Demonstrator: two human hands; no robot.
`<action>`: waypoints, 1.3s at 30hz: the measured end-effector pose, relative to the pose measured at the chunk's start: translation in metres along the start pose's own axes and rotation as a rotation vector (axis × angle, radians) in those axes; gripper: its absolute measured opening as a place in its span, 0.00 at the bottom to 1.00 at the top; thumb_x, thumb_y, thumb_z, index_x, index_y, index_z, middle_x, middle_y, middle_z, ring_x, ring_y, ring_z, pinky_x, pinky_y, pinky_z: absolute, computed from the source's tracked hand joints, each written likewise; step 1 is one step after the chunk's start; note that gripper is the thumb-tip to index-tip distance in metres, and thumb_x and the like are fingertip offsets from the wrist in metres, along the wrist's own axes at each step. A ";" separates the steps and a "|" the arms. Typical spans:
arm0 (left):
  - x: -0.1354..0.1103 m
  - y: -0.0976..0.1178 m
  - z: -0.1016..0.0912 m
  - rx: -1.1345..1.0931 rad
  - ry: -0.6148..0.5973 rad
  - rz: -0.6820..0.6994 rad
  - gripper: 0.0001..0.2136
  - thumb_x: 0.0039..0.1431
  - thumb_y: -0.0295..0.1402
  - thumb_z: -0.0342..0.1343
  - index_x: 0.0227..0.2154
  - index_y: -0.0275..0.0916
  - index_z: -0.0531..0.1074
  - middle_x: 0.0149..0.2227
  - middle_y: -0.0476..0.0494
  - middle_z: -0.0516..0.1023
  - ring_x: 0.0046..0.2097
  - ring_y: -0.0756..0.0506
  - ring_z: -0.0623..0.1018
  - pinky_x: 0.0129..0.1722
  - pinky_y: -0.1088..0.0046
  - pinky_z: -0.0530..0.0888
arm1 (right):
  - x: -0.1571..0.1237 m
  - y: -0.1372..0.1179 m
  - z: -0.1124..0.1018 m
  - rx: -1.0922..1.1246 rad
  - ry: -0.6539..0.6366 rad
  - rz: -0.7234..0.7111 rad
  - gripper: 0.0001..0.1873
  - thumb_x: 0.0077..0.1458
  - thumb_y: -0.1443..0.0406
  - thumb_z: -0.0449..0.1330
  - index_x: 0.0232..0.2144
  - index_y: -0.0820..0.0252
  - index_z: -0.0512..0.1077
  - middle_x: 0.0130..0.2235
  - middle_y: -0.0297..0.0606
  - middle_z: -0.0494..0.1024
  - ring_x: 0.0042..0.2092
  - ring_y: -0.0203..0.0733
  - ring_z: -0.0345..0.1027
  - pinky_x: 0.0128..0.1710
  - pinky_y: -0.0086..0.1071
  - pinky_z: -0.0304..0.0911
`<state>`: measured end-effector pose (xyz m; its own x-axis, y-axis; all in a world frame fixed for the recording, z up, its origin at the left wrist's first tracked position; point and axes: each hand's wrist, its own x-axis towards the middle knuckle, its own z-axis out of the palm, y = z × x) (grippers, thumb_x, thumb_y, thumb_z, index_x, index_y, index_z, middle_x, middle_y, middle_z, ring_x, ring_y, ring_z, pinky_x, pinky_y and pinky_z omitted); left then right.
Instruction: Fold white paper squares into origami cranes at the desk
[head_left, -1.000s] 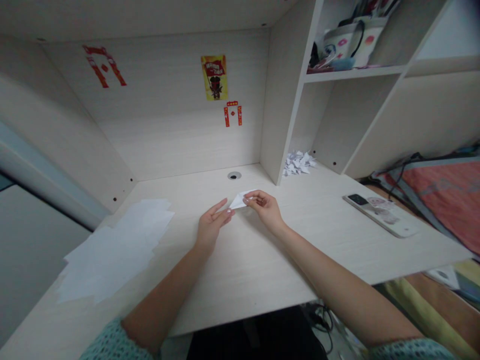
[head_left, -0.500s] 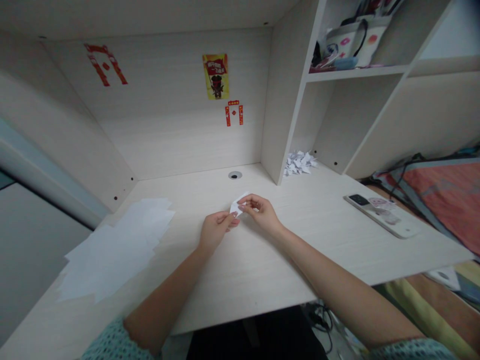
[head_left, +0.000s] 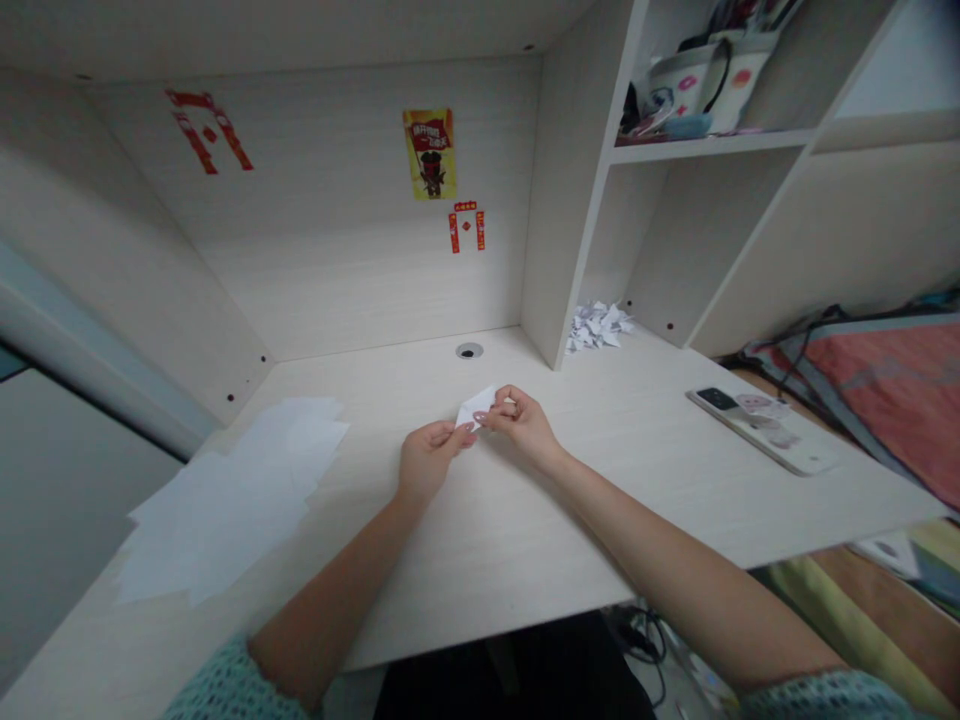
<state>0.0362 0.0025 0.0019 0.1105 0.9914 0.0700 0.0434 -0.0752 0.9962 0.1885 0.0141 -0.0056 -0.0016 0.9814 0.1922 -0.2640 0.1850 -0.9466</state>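
Observation:
A small folded piece of white paper [head_left: 477,406] is held just above the pale wooden desk [head_left: 525,520], near its middle. My left hand [head_left: 429,458] pinches the paper's lower left corner with fingers closed. My right hand [head_left: 523,422] pinches its right side, fingers curled round it. Both hands meet at the paper.
A loose stack of white sheets [head_left: 225,495] lies at the desk's left. A heap of folded white paper figures [head_left: 598,325] sits in the shelf nook at the back. A phone [head_left: 761,429] lies at the right. A cable hole [head_left: 469,351] is behind the hands.
My left hand went from open fingers beside the paper to pinching it. Both hands drew closer together, and the paper turned more upright between them.

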 end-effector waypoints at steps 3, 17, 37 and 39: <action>0.001 -0.003 0.000 -0.003 -0.014 -0.014 0.13 0.43 0.42 0.61 0.26 0.36 0.77 0.27 0.42 0.79 0.31 0.46 0.77 0.33 0.72 0.71 | 0.000 -0.001 0.000 -0.026 0.013 -0.033 0.20 0.38 0.57 0.66 0.25 0.56 0.59 0.19 0.26 0.71 0.22 0.33 0.63 0.25 0.27 0.57; -0.002 0.003 0.000 0.109 -0.036 0.141 0.12 0.48 0.39 0.58 0.34 0.39 0.75 0.36 0.43 0.79 0.38 0.45 0.77 0.40 0.72 0.70 | -0.005 -0.007 -0.004 -0.468 -0.050 -0.295 0.02 0.53 0.64 0.53 0.31 0.56 0.63 0.28 0.32 0.67 0.30 0.37 0.61 0.31 0.29 0.56; -0.001 0.006 0.001 -0.150 0.082 0.174 0.14 0.48 0.34 0.59 0.38 0.39 0.67 0.32 0.48 0.75 0.34 0.49 0.77 0.38 0.72 0.73 | -0.004 -0.002 0.000 -0.396 -0.089 -0.237 0.12 0.46 0.60 0.63 0.34 0.58 0.75 0.37 0.40 0.78 0.39 0.42 0.70 0.38 0.33 0.62; -0.002 0.007 0.001 -0.084 0.034 0.178 0.15 0.48 0.34 0.58 0.40 0.38 0.70 0.34 0.46 0.76 0.34 0.49 0.77 0.39 0.73 0.72 | -0.003 -0.002 -0.001 -0.334 -0.086 -0.208 0.12 0.45 0.60 0.63 0.34 0.58 0.75 0.39 0.40 0.78 0.40 0.43 0.71 0.40 0.34 0.64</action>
<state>0.0369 0.0001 0.0085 0.0750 0.9665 0.2456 -0.0566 -0.2418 0.9687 0.1896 0.0111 -0.0042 -0.0654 0.9159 0.3961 0.0610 0.3999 -0.9145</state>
